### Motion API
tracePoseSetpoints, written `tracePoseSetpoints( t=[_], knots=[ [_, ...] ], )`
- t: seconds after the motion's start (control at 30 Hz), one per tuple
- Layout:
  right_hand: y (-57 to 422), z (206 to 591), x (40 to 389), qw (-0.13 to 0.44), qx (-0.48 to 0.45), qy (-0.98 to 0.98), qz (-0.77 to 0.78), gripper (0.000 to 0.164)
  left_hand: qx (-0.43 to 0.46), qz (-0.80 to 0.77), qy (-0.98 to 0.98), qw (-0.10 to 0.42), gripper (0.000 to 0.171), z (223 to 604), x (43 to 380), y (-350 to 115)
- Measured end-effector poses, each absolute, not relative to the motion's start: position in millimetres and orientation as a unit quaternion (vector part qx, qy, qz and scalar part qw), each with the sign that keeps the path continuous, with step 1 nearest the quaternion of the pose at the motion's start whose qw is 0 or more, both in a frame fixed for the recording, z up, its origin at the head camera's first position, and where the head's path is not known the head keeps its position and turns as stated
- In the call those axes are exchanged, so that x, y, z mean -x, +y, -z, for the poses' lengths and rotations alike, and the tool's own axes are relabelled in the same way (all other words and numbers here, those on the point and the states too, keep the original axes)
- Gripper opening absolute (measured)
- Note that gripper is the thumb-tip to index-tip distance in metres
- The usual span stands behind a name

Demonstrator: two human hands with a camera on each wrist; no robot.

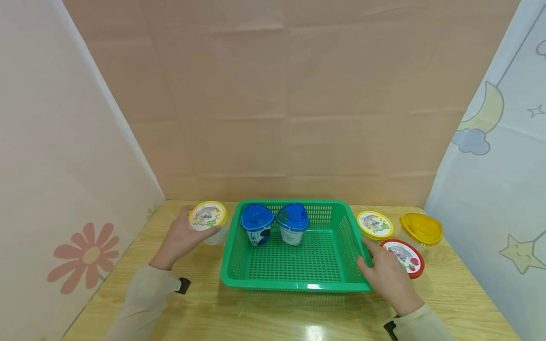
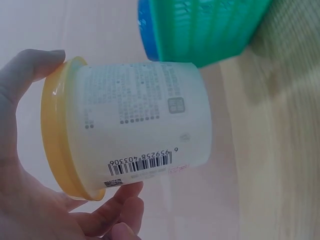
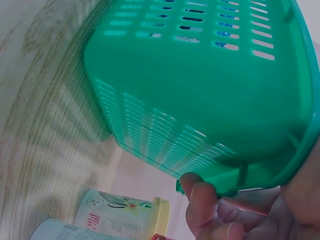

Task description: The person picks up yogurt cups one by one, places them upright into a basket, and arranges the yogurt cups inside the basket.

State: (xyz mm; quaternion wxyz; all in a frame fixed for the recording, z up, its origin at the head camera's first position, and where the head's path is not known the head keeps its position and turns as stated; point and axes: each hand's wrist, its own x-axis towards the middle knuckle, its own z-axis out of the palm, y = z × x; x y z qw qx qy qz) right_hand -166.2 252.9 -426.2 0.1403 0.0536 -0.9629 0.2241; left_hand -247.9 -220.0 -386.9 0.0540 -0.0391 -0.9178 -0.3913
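Observation:
My left hand (image 1: 183, 239) grips a white tub with a yellow lid (image 1: 208, 215) by its lid end, left of the green basket. In the left wrist view the tub's (image 2: 140, 125) barcode side shows, and its base appears just off the table. My right hand (image 1: 388, 272) holds the right rim of the green plastic basket (image 1: 298, 285), thumb inside and fingers curled under the rim (image 3: 295, 165). Two cups with blue lids, one at the left (image 1: 258, 218) and one beside it (image 1: 292, 217), stand upright inside the basket along its back left.
Right of the basket stand a yellow-lidded tub (image 1: 375, 224), a red-lidded tub (image 1: 405, 258) and a container with a deeper yellow lid (image 1: 421, 228). The wooden table (image 1: 264, 317) is bounded by a brown backdrop (image 1: 290, 104) and printed side curtains (image 1: 482, 189).

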Motion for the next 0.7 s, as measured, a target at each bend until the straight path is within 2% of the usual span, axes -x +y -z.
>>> tracePoseSetpoints(
  t=[0.4,0.7],
  knots=[
    [253,426,166,0.144,-0.055,-0.962,-0.225,0.051,0.054,0.373,-0.923,0.077,0.102,370,236,-209],
    [253,427,167,0.142,-0.053,-0.963,-0.225,0.051,0.052,0.366,-0.926,0.075,0.101,364,232,-207]
  ],
)
